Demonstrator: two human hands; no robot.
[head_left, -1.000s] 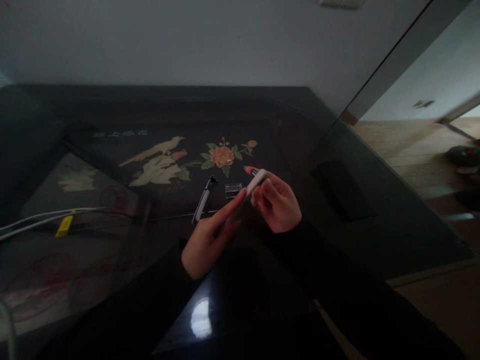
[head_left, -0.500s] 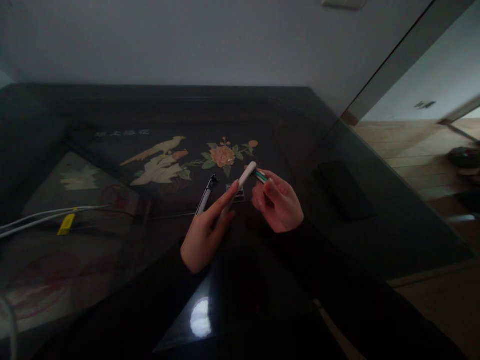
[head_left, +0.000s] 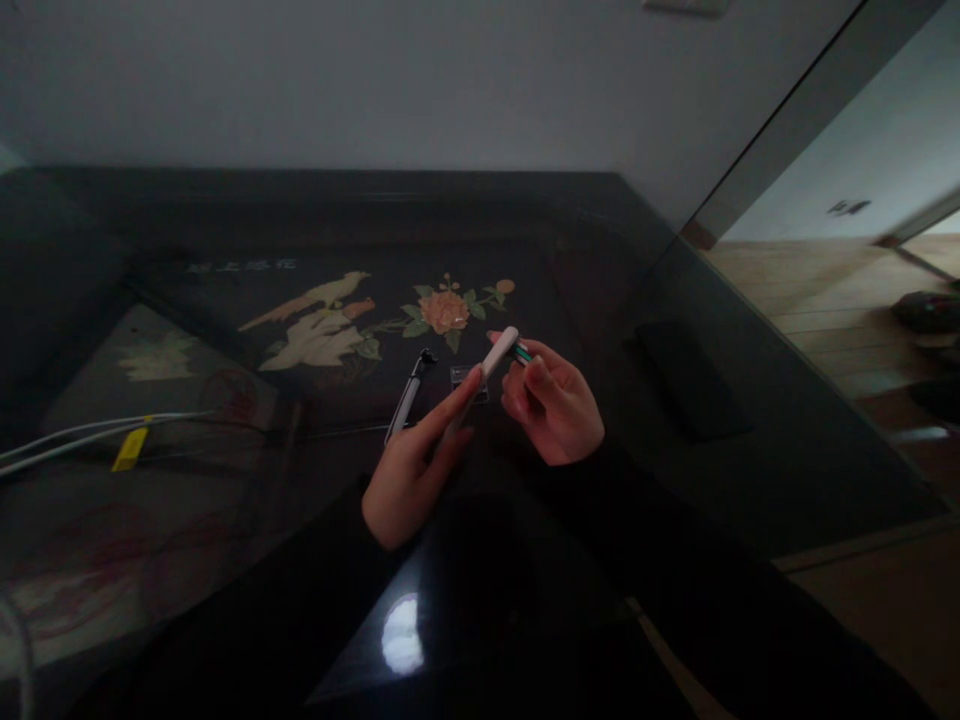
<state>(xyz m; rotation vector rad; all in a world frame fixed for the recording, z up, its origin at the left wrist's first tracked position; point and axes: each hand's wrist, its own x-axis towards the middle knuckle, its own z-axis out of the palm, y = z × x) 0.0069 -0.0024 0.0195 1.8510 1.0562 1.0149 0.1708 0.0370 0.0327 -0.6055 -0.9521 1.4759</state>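
My left hand (head_left: 412, 462) is closed around a slim white bar (head_left: 499, 352) with a rounded end, which slants up to the right. Pinched in my right hand (head_left: 559, 405) is a small green-and-white strip (head_left: 522, 353). Its end meets the bar near the tip; whether they are joined I cannot tell. Just left of my left hand's fingers lies a long, thin tool with a light handle and a black hooked head (head_left: 407, 397), its lower end hidden by the hand. A small clear rectangular piece (head_left: 459, 376) rests on the table behind my left fingertips, partly covered.
The dark glossy table (head_left: 600, 560) bears a bird-and-flower picture (head_left: 444, 311). White cables (head_left: 82, 440) with a yellow tag (head_left: 130, 449) run in from the left. A flat black object (head_left: 690, 382) lies to the right. A pale wall (head_left: 337, 90) stands behind.
The white bar's tip has shifted slightly to the right and down, and less of the green-and-white strip shows. Both hands keep their holds.
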